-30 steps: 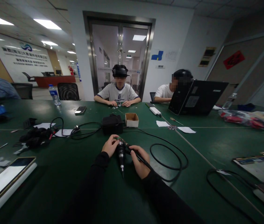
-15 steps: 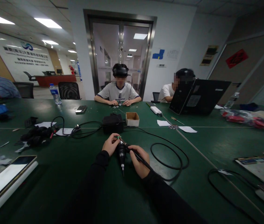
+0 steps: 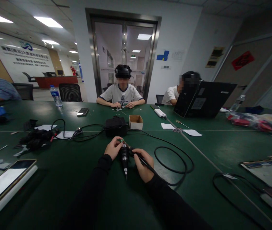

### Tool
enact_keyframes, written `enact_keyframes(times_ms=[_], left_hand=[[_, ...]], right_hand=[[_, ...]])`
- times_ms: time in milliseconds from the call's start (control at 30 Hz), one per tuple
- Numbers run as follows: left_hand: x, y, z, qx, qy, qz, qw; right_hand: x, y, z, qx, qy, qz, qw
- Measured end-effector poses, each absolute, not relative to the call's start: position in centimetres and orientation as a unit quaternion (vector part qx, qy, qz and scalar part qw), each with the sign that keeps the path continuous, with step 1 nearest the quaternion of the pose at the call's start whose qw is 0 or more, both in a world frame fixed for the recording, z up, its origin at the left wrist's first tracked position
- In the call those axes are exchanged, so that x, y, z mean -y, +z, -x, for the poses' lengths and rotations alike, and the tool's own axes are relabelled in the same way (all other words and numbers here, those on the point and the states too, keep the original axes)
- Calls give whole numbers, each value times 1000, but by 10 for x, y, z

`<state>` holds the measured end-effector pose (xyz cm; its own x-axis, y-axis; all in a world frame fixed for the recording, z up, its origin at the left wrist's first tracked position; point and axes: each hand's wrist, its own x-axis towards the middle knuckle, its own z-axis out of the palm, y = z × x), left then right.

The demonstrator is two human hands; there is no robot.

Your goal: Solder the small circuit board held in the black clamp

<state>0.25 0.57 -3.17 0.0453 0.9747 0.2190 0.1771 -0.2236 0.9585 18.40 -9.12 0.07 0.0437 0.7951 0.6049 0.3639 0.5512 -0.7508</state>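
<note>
My left hand pinches a small green circuit board between thumb and fingertips, just above the table. Closed around a black pen-shaped tool with a cord is my right hand; the tool's front end points toward the board, and its tip is hard to make out. Between the hands is a black, ribbed tool with a slim metal tip pointing back at me. Its rear end lies close by the board and the left fingertips, and I cannot tell whether they touch.
Beyond my hands stand a black box and an open cardboard box. A black cable loops at right. A phone on a white block lies at left, near tangled black gear. Two people sit across the table, one behind a laptop.
Both hands hold nearly the same pose on the same things. The whole view has shifted very slightly.
</note>
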Motion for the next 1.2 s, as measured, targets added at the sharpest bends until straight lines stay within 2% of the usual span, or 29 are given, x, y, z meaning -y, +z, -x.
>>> enact_keyframes(times_ms=[1200], left_hand=[[-9, -39, 0, -461, 509, -604, 405]], right_hand=[[93, 5, -184, 654, 190, 440, 586]])
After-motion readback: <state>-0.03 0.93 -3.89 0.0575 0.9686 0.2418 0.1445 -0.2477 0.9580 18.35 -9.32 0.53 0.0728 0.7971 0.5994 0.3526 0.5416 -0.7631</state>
